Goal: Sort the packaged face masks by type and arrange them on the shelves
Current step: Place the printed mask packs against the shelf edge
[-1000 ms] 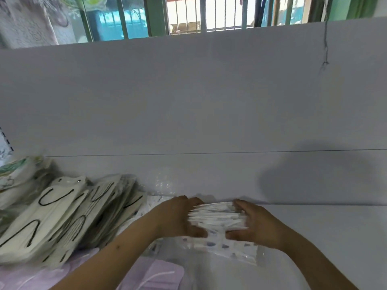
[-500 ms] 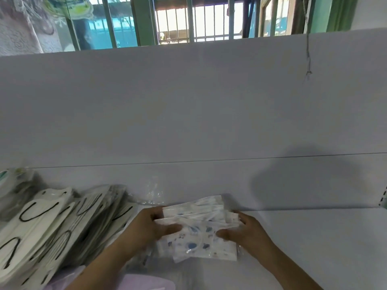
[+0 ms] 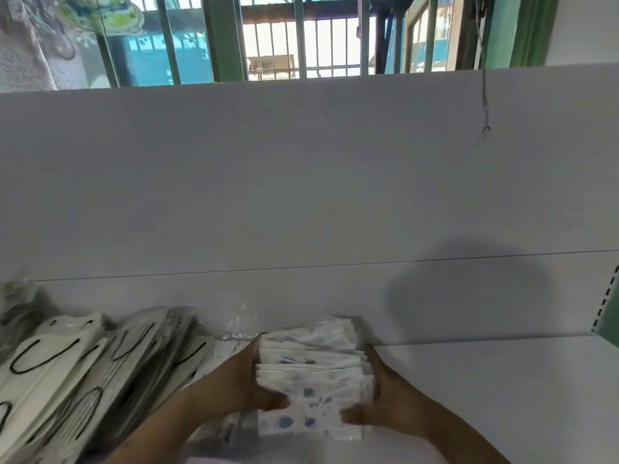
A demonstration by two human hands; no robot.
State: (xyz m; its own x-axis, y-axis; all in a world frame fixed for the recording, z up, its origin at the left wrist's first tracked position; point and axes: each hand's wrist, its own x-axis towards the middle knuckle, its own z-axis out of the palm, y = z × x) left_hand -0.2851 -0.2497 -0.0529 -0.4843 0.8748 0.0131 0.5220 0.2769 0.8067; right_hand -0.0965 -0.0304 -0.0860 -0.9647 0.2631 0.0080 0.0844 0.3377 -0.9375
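A stack of packaged white face masks with blue prints [image 3: 310, 380] stands on the white shelf [image 3: 485, 390], leaning back toward the rear panel. My left hand [image 3: 244, 383] grips its left side, thumb across the front pack. My right hand [image 3: 385, 403] grips its right side, thumb curled under the front. To the left, a row of packaged white masks with black ear loops [image 3: 77, 380] leans over on the same shelf.
The white back panel [image 3: 301, 195] rises behind the shelf, with a barred window above it. A slotted shelf upright [image 3: 603, 306] stands at the right edge. More packaged masks [image 3: 16, 306] sit at the far left. A clear wrapper [image 3: 234, 316] lies behind the stack.
The printed stack has been tipped up from lying between my hands to standing on edge near the back panel, and both hands have closed in on its sides.
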